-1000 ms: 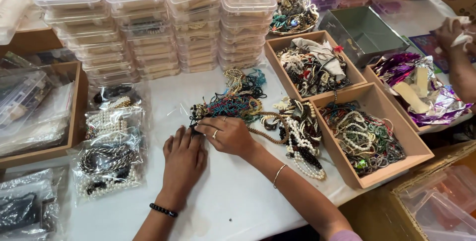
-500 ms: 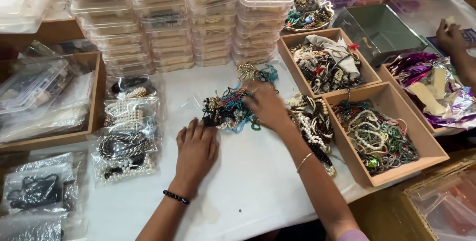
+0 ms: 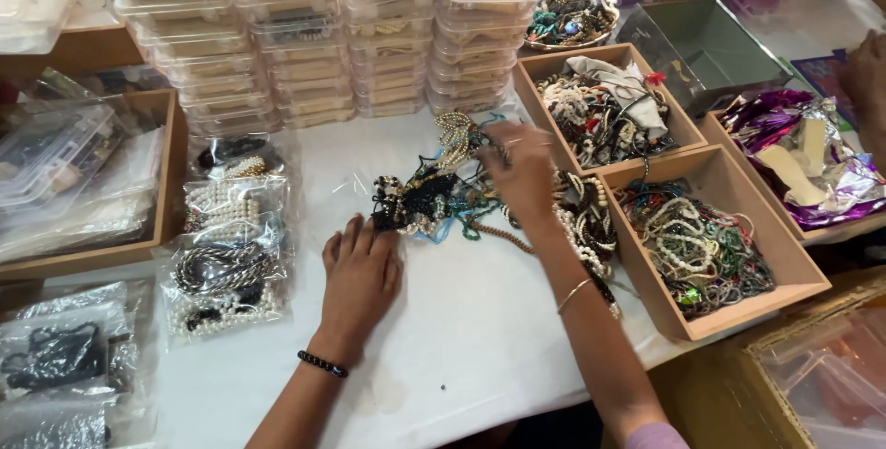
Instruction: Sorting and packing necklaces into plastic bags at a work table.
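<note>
Shifted since the earlier frame: right hand (image 3: pixel 522 172) has travelled further up and away from the body, from the middle of the tangled necklace pile (image 3: pixel 434 195) to its far end; left hand (image 3: pixel 362 275) has not left its place.

Item 1, right hand: fingers curled into the far end of the pile, just beside a cream beaded strand (image 3: pixel 454 131). Whether the fingers are pinched on a strand cannot be told; motion blur hides the tips.

Item 2, left hand: flat, palm down on the white table cover (image 3: pixel 461 338), fingers spread and holding nothing, fingertips touching the near edge of the pile.

Item 3, tangled necklace pile: dark, teal and pearl strands, knotted together, lying between the two hands, under and to the near side of the right hand's grip.

Item 4, sorted stock: two open cardboard trays, one (image 3: pixel 600 107) beyond the right hand, one (image 3: pixel 711 246) to its right, both well filled with beads. Bagged necklaces (image 3: pixel 231 246) lie in a column to the left of the left hand. Stacked clear lidded boxes (image 3: pixel 314 34) stand beyond both hands.

Progress, as judged: much jewellery is already bagged, boxed or in trays; the pile at the hands remains tangled and loose, so this lot appears barely begun.
</note>
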